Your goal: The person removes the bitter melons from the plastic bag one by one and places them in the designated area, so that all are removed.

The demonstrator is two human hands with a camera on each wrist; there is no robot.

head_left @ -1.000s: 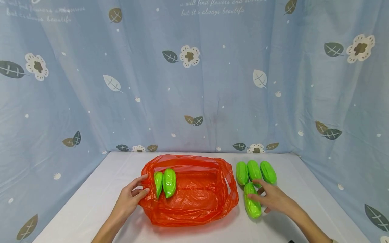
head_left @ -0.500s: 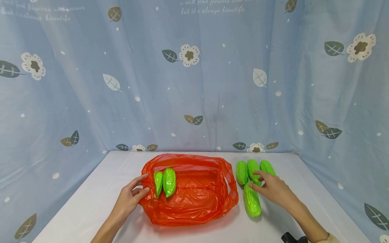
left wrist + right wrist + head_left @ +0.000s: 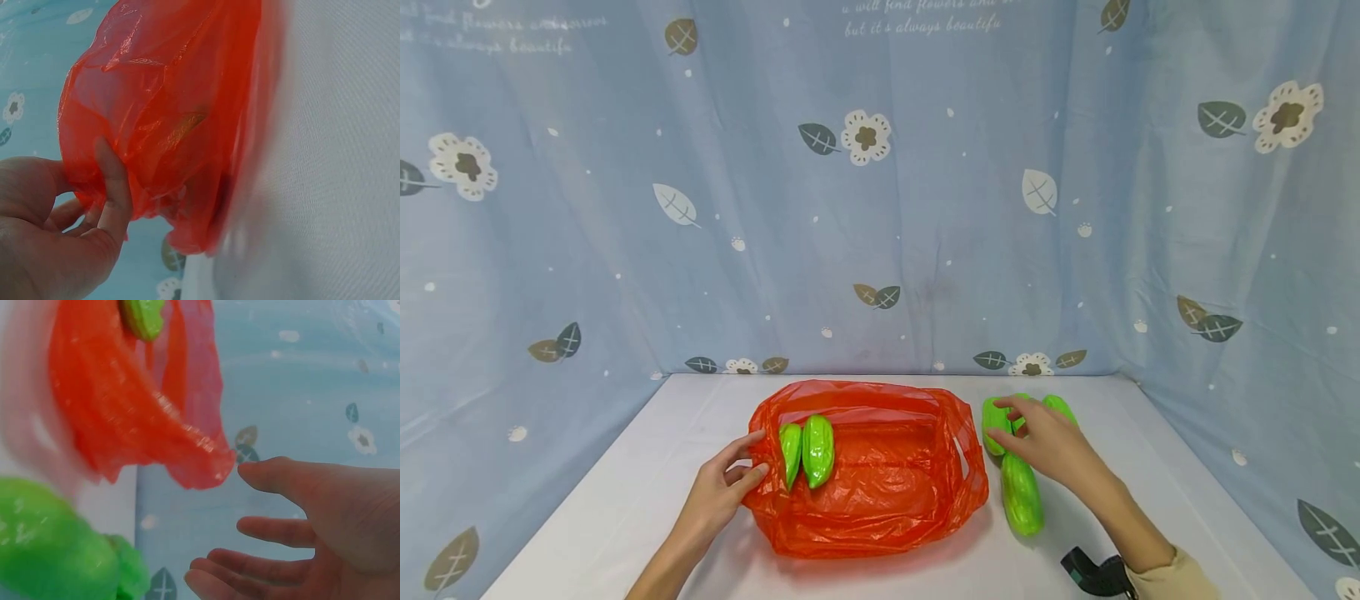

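A red plastic bag [image 3: 883, 492] lies on the table with its mouth spread wide. Inside, at its left end, are two shiny green ridged gourds [image 3: 817, 451]. My left hand [image 3: 721, 486] pinches the bag's left edge between thumb and fingers, as the left wrist view also shows. To the right of the bag, several more green gourds [image 3: 1022, 497] lie grouped on the table. Over the back ones hovers my right hand [image 3: 1048, 437], fingers spread and nothing held, partly hiding them. In the right wrist view this hand [image 3: 325, 531] appears apart from the bag and the gourds.
A white table [image 3: 625, 500] carries everything. Behind and at both sides hangs a blue curtain [image 3: 760, 208] with leaf and flower prints. A black device [image 3: 1097, 573] sits at my right wrist, next to a beige sleeve [image 3: 1176, 578].
My right hand has moved off the front gourd, up and leftward over the back ones, leaving that gourd on the table. The left hand stays at the bag's edge.
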